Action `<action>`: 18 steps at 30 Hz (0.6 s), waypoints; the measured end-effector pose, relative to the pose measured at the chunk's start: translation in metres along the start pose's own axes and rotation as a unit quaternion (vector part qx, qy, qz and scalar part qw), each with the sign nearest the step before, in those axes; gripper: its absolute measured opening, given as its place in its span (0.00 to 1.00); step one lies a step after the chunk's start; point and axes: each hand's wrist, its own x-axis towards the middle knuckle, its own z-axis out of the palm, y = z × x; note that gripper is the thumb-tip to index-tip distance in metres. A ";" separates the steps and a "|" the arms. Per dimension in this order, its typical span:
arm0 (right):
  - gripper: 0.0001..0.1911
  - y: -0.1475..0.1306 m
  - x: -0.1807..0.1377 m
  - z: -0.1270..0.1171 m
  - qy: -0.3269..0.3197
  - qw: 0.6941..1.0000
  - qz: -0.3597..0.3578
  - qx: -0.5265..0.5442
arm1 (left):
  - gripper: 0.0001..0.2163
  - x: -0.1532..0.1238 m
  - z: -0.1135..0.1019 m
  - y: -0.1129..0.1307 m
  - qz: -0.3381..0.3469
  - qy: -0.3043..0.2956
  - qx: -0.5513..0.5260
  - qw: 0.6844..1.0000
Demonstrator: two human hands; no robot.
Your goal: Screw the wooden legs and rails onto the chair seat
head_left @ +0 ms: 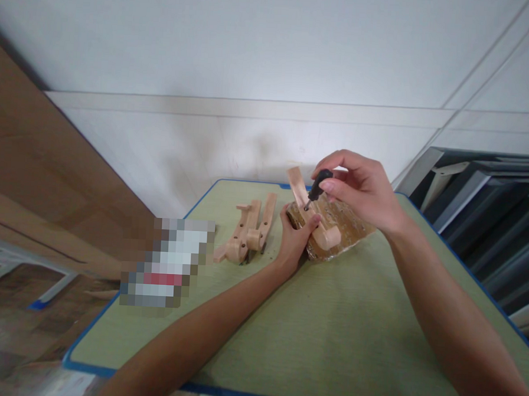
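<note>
My right hand [358, 185] grips a small screwdriver [322, 183] by its black handle, fingers pinched around it. The screwdriver's tip meets a dark hole or screw in a light wooden hook piece [330, 237]. That wooden piece lies tilted on a block wrapped in clear plastic and brown tape [355, 229]. My left hand [295, 241] is closed around the near left side, its thumb pressing on the wooden piece and its fingers at the block's edge. Left of it, similar wooden hook pieces [245, 232] with dark holes lie together on the table.
The green table [319, 331] has a blue edge and stands against a white wall [272, 56]. A blurred-out flat item [167, 264] lies at its left edge. A large cardboard box [62, 164] rises at left; dark framed panels [489, 216] lean at right.
</note>
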 end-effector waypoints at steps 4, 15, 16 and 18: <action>0.10 0.000 0.000 -0.003 -0.014 1.000 0.019 0.000 | 0.26 0.002 -0.005 -0.007 -0.011 -0.015 -0.001 1.000; 0.11 -0.002 0.000 -0.023 -0.023 0.998 0.054 -0.033 | 0.28 -0.003 -0.008 -0.009 -0.040 -0.008 0.165 0.985; 0.10 -0.002 -0.001 -0.026 -0.026 0.997 0.057 -0.037 | 0.28 -0.004 -0.007 -0.008 -0.031 -0.011 0.171 0.985; 0.10 -0.002 -0.001 -0.030 -0.034 0.997 0.062 -0.044 | 0.28 -0.006 -0.005 -0.006 -0.013 -0.018 0.176 0.984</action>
